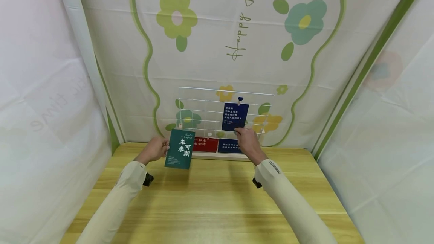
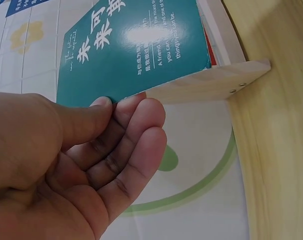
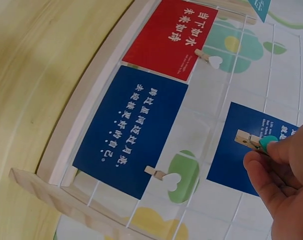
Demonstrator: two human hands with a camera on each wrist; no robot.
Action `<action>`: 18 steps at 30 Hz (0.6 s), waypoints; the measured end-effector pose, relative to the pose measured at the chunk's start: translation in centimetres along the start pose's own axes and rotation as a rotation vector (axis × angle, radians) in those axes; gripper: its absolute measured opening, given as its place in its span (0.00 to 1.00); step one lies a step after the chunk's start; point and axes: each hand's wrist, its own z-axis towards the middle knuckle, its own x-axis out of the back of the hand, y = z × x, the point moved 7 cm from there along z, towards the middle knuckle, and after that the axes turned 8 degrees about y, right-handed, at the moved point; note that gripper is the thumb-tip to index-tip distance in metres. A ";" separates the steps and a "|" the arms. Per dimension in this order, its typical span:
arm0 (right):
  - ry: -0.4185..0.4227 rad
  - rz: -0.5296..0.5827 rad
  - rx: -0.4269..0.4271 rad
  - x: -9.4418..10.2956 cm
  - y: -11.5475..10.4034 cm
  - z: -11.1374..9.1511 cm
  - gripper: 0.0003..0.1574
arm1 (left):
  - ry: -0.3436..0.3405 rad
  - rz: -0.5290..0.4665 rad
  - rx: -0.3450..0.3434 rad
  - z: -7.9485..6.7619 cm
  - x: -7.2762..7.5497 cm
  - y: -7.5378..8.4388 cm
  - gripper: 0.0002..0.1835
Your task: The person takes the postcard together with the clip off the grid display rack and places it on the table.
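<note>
My left hand (image 1: 155, 150) pinches the edge of a green card (image 1: 179, 150) with white lettering between thumb and forefinger; the other fingers curl loosely below. The card overlaps the left end of a white wire grid rack (image 1: 203, 99). In my right hand (image 1: 249, 142), thumb and forefinger pinch a small wooden clothespin (image 3: 244, 138) by its teal heart (image 3: 267, 143). Its wooden end overlaps a dark blue card (image 1: 234, 116) in the right wrist view. That card hangs on the grid from a clip with a dark blue heart (image 1: 240, 99).
Low on the grid hang a red card (image 3: 166, 40) and another blue card (image 3: 131, 125), each with a white-heart clothespin. The rack's wooden base (image 3: 86, 95) stands at the back of the wooden table (image 1: 203, 206). Printed fabric walls (image 1: 217, 48) close in the back and sides.
</note>
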 end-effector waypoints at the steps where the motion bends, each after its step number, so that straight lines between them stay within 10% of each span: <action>1: 0.000 0.002 -0.005 0.0 0.1 -0.1 0.14 | 0.000 0.001 0.000 0.0 0.0 -0.1 0.16; 18: 0.001 -0.008 -0.034 -0.6 3.1 -1.9 0.14 | -0.029 -0.001 0.029 -0.9 -0.8 -2.1 0.18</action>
